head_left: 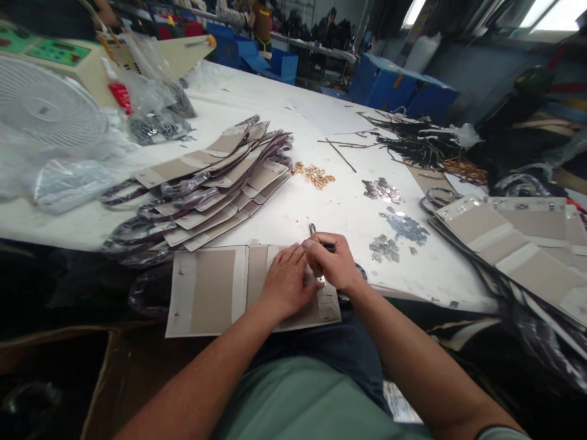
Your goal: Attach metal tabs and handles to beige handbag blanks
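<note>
A flat beige and white panel (208, 292) lies at the table's near edge in front of me. My left hand (285, 282) rests flat on its right part with the fingers together and stretched out. My right hand (331, 263) is closed around a small dark-handled metal tool (313, 230), whose tip pokes out above my fingers. The tool's lower end presses on the panel beside my left hand.
A fanned stack of similar panels (215, 183) lies to the left, another stack (513, 235) to the right. Gold fittings (316, 175) and silver metal pieces (381, 190) are scattered on the white table (321, 208). Plastic bags and a machine (50, 55) stand far left.
</note>
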Available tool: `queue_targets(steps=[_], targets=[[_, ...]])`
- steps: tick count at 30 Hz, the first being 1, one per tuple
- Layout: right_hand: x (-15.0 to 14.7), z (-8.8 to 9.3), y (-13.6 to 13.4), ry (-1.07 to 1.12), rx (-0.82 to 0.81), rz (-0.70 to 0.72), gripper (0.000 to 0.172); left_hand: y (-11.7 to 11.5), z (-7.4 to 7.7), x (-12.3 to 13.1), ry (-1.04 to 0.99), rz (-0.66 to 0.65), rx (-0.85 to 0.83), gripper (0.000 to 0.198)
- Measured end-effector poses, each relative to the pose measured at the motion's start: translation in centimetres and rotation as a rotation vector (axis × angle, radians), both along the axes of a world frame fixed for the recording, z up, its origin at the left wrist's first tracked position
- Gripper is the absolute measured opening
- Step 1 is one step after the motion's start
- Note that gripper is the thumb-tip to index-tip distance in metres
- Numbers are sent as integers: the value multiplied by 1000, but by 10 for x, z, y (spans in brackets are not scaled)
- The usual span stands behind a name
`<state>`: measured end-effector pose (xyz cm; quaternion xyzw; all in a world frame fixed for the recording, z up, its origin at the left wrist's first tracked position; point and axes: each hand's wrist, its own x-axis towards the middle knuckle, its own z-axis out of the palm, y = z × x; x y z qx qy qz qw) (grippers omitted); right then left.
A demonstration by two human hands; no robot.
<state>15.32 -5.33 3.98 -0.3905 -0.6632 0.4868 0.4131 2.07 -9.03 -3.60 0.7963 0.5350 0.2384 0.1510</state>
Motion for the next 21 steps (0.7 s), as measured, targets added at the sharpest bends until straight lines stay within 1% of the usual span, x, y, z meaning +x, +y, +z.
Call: queue_targets(steps=[2, 6, 7, 12, 18, 21], targets=[[-4, 0, -2, -33, 31, 63, 44, -1, -3, 0, -23, 3, 11, 67], [-5, -3, -6, -130, 171, 190, 40, -1, -7, 1, -48, 11, 36, 64], [-4, -4, -7, -133, 193, 197, 39, -1, -8, 0, -51, 14, 40, 63], [3, -6, -11, -97, 245, 131, 39, -3, -5, -2, -30, 5, 35, 64], [-9, -5, -15, -299, 346, 193, 37, -4, -6, -2, -9, 12, 55, 54], [-13, -8, -18, -340, 352, 166, 36, -5, -5, -3, -12, 8, 43, 54]])
